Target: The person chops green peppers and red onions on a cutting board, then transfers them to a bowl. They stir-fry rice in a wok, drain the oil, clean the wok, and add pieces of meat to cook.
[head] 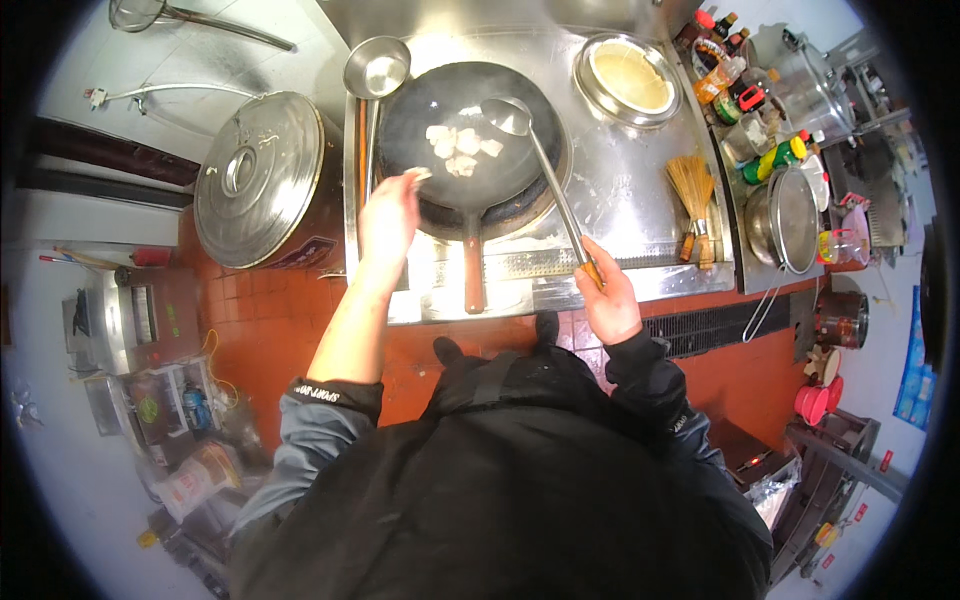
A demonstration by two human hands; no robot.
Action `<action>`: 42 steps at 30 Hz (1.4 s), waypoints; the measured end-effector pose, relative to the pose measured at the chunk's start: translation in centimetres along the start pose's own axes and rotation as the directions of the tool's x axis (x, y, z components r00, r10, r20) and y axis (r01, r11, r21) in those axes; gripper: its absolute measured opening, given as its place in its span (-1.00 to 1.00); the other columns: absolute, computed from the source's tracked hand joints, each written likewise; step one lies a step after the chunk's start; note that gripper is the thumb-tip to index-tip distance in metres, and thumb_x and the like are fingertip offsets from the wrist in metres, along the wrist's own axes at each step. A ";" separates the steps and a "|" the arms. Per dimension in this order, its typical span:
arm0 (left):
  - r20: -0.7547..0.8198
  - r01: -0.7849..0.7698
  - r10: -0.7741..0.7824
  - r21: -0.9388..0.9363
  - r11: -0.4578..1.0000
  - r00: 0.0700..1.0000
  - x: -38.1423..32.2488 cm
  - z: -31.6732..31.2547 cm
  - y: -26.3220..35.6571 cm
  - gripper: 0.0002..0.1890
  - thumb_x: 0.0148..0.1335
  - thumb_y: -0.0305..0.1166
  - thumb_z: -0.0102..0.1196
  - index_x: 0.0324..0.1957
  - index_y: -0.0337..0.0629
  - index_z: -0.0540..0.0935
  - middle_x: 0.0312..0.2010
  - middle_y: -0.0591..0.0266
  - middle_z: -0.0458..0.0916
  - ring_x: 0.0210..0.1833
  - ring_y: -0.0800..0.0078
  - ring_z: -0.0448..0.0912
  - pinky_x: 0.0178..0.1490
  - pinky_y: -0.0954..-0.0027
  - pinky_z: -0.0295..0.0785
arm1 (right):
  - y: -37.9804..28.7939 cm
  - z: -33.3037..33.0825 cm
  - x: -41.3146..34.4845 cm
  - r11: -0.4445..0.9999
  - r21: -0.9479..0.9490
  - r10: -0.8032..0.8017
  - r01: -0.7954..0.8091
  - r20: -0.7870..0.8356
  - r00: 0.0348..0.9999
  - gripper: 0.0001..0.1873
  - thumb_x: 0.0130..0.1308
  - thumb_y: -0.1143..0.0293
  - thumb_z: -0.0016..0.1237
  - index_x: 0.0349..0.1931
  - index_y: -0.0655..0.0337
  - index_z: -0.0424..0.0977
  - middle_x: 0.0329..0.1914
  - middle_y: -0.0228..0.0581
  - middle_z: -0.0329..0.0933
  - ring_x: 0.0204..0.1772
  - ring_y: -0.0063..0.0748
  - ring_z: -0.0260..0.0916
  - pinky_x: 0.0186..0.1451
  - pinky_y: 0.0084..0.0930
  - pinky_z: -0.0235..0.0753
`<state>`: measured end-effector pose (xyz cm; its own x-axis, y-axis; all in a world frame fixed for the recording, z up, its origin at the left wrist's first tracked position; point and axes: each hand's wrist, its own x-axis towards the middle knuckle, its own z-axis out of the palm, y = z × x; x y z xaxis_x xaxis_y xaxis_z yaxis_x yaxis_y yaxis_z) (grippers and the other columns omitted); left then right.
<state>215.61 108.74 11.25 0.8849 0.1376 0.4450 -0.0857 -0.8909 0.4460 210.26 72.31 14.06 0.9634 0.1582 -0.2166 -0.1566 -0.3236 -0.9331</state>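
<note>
A dark iron wok [420,97] sits on the stove, its wooden handle [473,281] pointing at me. Several pale chunks of food [457,145], perhaps meat, lie in its middle, with a haze of steam above. My left hand [391,214] is at the wok's near left rim and pinches a small pale piece [421,175] between its fingertips. A steel ladle [551,176] is in my right hand [611,294], gripped by its wooden end. The ladle's bowl rests in the wok or just over it, to the right of the chunks; which of these, I cannot tell.
Left of the wok lies a second ladle [377,69]. A big lidded pot [259,180] stands beyond it. At the back right is a steel pot [585,79] with pale yellow contents. Nearer are a bamboo wok brush [690,184], a strainer [795,221] and several bottles [776,159].
</note>
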 end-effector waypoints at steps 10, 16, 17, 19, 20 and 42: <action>0.358 0.294 -0.205 -0.214 0.932 0.911 -11.5 -1.8 6.1 -0.71 0.45 -0.20 0.20 -0.25 -0.25 0.70 -0.29 -0.04 0.70 -0.15 -0.11 0.68 -0.03 0.03 0.58 | -4.8 -0.7 0.8 0.839 -0.494 -0.100 0.227 0.270 0.958 -0.48 0.46 0.40 -0.07 0.42 0.23 0.41 0.06 0.28 0.65 0.13 0.27 0.61 0.23 -0.02 0.58; 0.704 0.726 -0.389 -0.262 0.635 0.594 -24.5 -6.8 3.4 -0.65 0.61 -0.23 0.01 0.17 -0.26 0.70 0.09 0.02 0.77 0.15 0.21 0.71 0.26 0.26 0.55 | -3.9 5.6 7.5 0.653 -0.721 -0.116 0.233 0.209 0.971 -0.45 0.46 0.37 -0.01 0.44 0.10 0.37 -0.02 0.29 0.63 0.03 0.32 0.62 0.13 0.15 0.58; 0.746 0.807 -0.380 -0.349 0.476 0.547 -26.1 -7.7 3.5 -0.64 0.63 -0.24 0.01 0.23 -0.27 0.66 0.13 0.09 0.75 0.18 0.26 0.68 0.29 0.29 0.53 | -3.8 5.9 8.0 0.613 -0.758 -0.149 0.223 0.166 0.975 -0.44 0.46 0.37 -0.01 0.46 0.08 0.36 -0.02 0.31 0.63 0.02 0.34 0.63 0.12 0.16 0.59; 0.887 0.953 -0.348 -0.291 0.085 0.302 -29.3 -9.6 4.2 -0.60 0.65 -0.28 0.00 0.34 -0.29 0.59 0.21 0.22 0.71 0.23 0.36 0.64 0.35 0.34 0.50 | -3.9 5.2 7.8 0.589 -0.795 -0.133 0.143 0.080 0.988 -0.41 0.45 0.39 -0.04 0.49 0.09 0.32 -0.09 0.29 0.64 -0.02 0.40 0.63 0.09 0.18 0.59; 0.907 0.968 -0.385 -0.229 -0.107 0.172 -31.0 -10.8 4.6 -0.60 0.64 -0.29 0.02 0.36 -0.31 0.56 0.22 0.25 0.70 0.22 0.37 0.64 0.35 0.35 0.50 | -4.0 4.4 7.0 0.580 -0.798 -0.132 0.167 0.110 0.985 -0.41 0.44 0.40 -0.05 0.49 0.13 0.31 -0.12 0.28 0.65 -0.02 0.39 0.63 0.10 0.18 0.60; 0.702 0.912 -0.660 -0.405 -0.061 0.267 -33.6 -7.6 -0.2 -0.71 0.63 -0.26 0.01 0.09 -0.22 0.72 -0.08 0.29 0.73 -0.18 0.50 0.62 -0.04 0.38 0.57 | -4.0 3.0 2.1 0.837 -0.458 -0.134 0.299 0.357 0.924 -0.49 0.44 0.37 0.00 0.39 0.24 0.45 0.18 0.25 0.62 0.29 0.19 0.57 0.34 -0.10 0.55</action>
<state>182.42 107.57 2.17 0.6146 0.3213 -0.7204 0.6268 0.3556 0.6933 212.28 76.72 16.47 0.8338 0.5228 -0.1773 0.2563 -0.6510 -0.7145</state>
